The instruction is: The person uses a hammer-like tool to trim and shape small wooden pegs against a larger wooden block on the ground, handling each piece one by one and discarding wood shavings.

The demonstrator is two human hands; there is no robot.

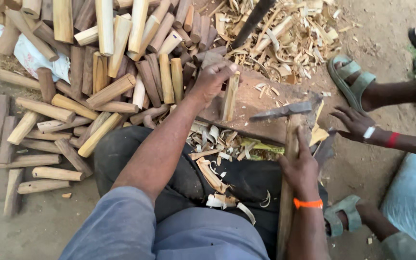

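My left hand (213, 79) grips the top of a pale wooden stick (229, 98), which stands upright on a flat wooden chopping block (258, 103). My right hand (299, 168) is closed around the long wooden handle (287, 192) of an axe. Its dark metal head (281, 111) hovers just right of the stick, over the block. An orange band circles my right wrist. Wood shavings (217, 154) lie across my dark lap.
A big pile of short cut wooden sticks (87, 72) fills the left. Shavings (285, 33) heap behind the block. Another person's hand (355, 123) with a red wristband reaches in from the right; their sandalled feet (350, 82) rest on the dirt.
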